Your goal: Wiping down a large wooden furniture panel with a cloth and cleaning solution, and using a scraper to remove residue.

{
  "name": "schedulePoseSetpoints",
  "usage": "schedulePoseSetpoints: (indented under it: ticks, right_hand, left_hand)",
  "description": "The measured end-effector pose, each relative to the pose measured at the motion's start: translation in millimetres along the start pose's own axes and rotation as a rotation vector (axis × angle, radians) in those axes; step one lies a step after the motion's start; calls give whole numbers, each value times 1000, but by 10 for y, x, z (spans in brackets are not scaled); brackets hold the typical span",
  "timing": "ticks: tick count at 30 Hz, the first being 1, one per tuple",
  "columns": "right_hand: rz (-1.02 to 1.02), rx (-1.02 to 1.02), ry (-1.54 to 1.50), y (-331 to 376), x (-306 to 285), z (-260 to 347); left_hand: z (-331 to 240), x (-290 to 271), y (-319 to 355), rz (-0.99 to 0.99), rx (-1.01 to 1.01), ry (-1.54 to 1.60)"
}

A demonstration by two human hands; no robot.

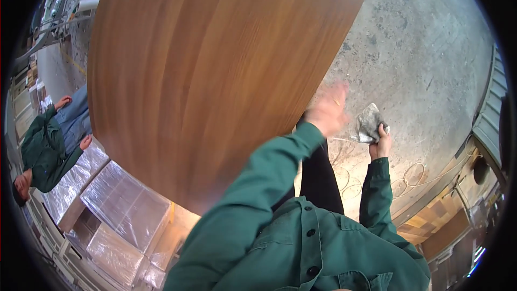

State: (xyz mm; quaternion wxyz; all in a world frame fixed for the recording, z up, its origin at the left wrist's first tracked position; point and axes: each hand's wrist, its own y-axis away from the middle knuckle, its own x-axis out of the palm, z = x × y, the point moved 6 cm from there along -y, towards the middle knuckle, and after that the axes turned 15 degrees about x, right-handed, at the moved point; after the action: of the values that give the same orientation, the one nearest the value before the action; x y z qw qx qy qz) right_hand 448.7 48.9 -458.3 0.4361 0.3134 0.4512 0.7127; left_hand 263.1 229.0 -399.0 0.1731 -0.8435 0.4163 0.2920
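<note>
The right hand (380, 139) is closed around a crumpled grey rag (369, 123), low over the concrete floor (425, 48). Just left of it, the left hand (328, 110), blurred and open, touches the right edge of a large wood-grain panel (204, 70). Far left, another person in green (46, 148) stands beside plastic-wrapped stacks (126, 207).

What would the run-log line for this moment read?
left hand: blurred, at wood panel edge | right hand: gripping grey rag | below: concrete floor
</note>
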Motion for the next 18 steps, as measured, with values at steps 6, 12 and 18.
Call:
schedulePoseSetpoints:
  ticks: [6,12,18]
  right_hand:
    - [-60,-3,95,-50,-385,181]
    - [20,-48,82,-2,-103,536]
    - [146,-297,221,334,919,724]
  left_hand:
    - [-907,254,956,161,232,409]
    - [365,-1016,2077,-260,-616,-572]
    - [-703,990,1785,123,-387,78]
